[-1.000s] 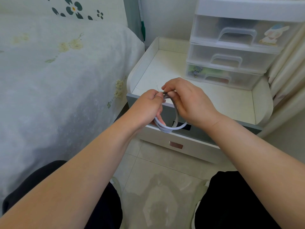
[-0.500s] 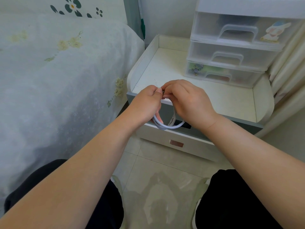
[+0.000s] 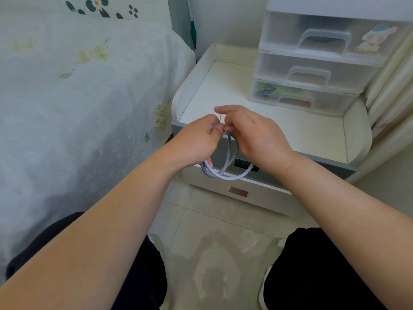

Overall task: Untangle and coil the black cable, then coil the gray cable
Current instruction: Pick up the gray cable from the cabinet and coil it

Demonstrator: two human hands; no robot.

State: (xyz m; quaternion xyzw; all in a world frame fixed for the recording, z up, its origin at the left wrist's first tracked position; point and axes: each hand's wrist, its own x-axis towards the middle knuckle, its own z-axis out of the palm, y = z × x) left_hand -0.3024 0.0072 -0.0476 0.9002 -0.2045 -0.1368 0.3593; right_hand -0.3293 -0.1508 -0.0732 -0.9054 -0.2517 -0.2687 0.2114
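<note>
The gray cable (image 3: 225, 174) hangs in several loops between my two hands, in front of the nightstand's front edge. My left hand (image 3: 196, 142) grips the top of the coil with curled fingers. My right hand (image 3: 252, 135) pinches the cable right beside the left hand's fingertips, its index finger raised. The tops of the loops are hidden inside my hands. The black cable is not in sight.
A white nightstand (image 3: 348, 139) with a raised rim stands ahead, a clear plastic drawer unit (image 3: 317, 61) at its back right. A bed with a floral cover (image 3: 78, 97) fills the left. Cream curtains (image 3: 393, 90) hang at the right. Tiled floor lies below my knees.
The coil's loops have spread a little wider and hang lower. My right hand's fingers have shifted at the top of the coil, with the index finger now lifted. Both hands stay together.
</note>
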